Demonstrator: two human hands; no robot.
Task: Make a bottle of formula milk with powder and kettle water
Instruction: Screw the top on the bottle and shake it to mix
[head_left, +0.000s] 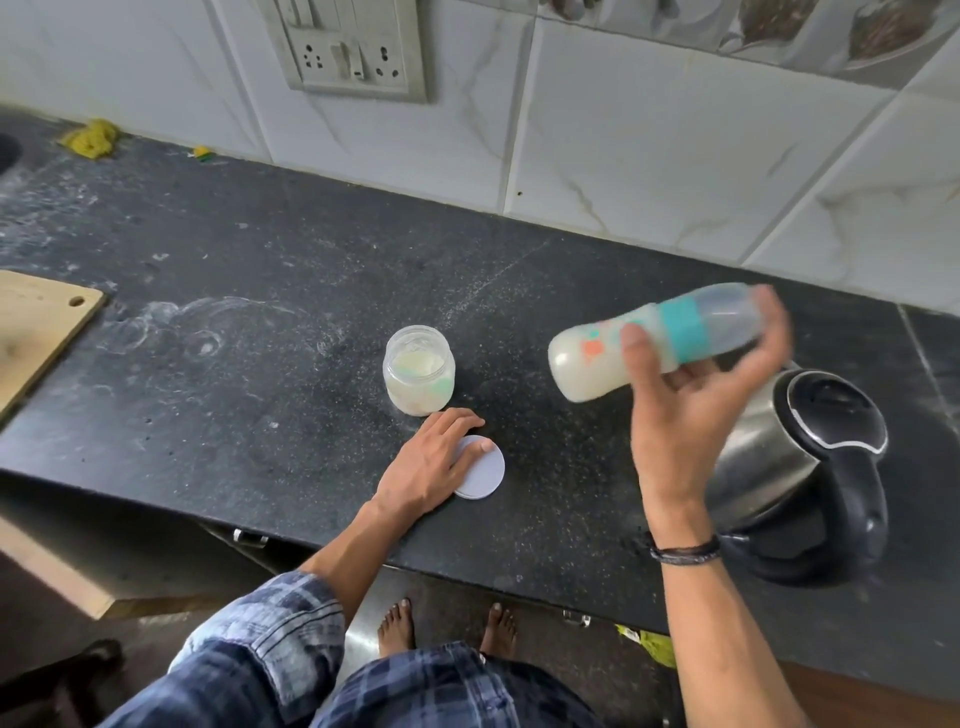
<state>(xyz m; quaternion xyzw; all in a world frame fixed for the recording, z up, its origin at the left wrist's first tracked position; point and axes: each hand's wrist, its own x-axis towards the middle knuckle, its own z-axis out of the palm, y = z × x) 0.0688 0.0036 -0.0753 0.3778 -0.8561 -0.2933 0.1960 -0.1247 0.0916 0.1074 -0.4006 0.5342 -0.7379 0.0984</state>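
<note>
The right hand (696, 384) grips a clear plastic baby bottle with a teal collar (655, 340), tilted almost flat above the dark speckled stone worktop (260, 291), pale milk pooled at its base. The left hand (434, 462) rests with relaxed fingers on a round white lid (483, 475), just in front of an open clear plastic powder jar (418, 370). A steel kettle with a black handle (800, 473) stands on the right.

Open counter (291, 244) left of jar (418, 370), kettle (800, 467) crowding right, perhaps board (36, 322) far left
</note>
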